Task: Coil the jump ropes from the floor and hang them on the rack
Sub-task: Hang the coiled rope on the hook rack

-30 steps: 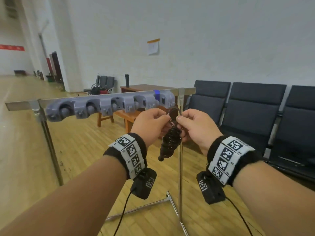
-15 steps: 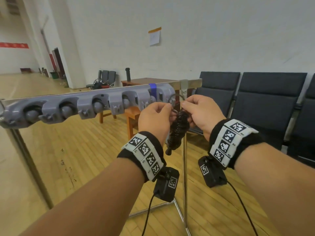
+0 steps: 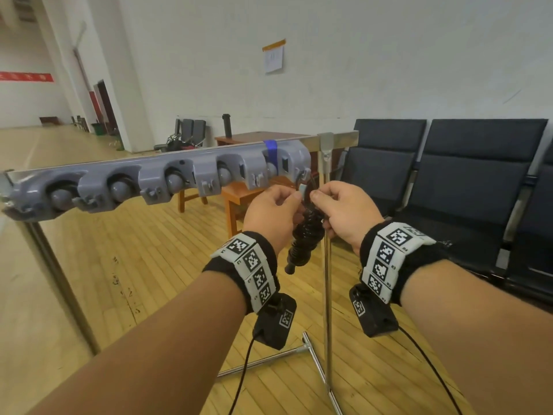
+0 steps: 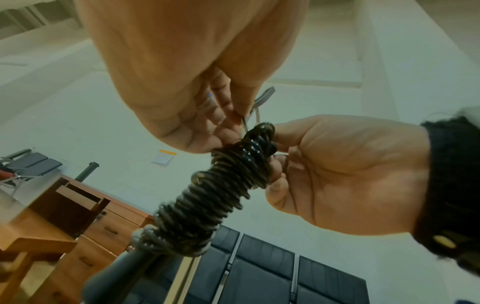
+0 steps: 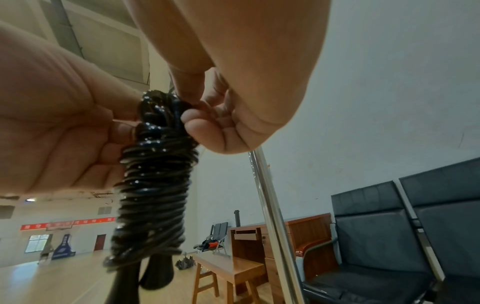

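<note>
Rack: grey plastic holder strip with a row of ball-clamp slots and small hooks, fixed along a metal rail that runs from the far left to right of centre; blue tape wraps it near its right end. Metal legs carry the rail at both ends.

Left hand: raised just below the right end of the rack, fingers curled, pinching the top of the jump rope. A marker-tile wristband sits on the wrist, with a black camera unit beneath it.

Jump rope: black, coiled into a tight bundle wound round its handles, hanging upright between the two hands; one handle end pokes out at the bottom. Its top lies at the rack's last hook, a grey tab seen above the fingertips in the left wrist view; whether the loop is over the hook cannot be told.

Right hand: opposite the left, fingers curled, gripping the upper bundle from the other side.

Upright pole: chrome, just behind the bundle, standing on the wooden floor.

Background: wooden desk by the white wall; dark seats at right.
</note>
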The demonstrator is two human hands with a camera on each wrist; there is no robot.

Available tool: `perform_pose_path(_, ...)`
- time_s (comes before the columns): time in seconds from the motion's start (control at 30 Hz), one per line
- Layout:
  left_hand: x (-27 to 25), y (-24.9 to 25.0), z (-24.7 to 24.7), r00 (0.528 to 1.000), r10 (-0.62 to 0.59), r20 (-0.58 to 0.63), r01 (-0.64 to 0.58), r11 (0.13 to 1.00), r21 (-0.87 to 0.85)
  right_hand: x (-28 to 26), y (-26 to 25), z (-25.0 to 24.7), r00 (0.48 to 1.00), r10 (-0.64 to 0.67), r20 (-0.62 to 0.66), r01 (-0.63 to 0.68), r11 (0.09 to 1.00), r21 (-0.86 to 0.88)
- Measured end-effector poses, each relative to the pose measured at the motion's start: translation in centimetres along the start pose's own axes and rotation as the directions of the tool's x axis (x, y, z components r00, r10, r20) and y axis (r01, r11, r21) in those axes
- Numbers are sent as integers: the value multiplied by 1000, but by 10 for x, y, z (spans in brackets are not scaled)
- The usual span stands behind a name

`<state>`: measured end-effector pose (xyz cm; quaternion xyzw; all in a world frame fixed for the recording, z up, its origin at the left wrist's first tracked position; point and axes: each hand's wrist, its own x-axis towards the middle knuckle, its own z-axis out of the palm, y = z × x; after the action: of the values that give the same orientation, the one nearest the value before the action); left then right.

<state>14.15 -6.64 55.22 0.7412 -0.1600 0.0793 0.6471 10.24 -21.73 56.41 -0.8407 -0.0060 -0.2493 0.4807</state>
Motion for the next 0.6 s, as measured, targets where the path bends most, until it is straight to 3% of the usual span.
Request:
perform_pose_path(0.17,-35,15,-27,995,-96,17,95,994,56,-40,-17,-22,989,141,45,-140,990,-33)
perform_pose_path(0.27,-73,26,-47,978,-134,159,123,990,74,-80,-31,-37,982,168,83,-160,982,-98)
perform_pose_path(0.37,-124,34,-58,945,-78,316,16,981,193,-127,-44,-49,974,162,159,-129,971,-200)
perform_pose_path(0.47,-176,34,-62,879,-44,475,-150,919,364,-177,-52,-57,938,162,307,-38,927,-372)
perform_pose_path(0.6,-232,16,-58,734,-188,652,-289,783,551,-236,-38,-58,843,229,487,100,823,-559)
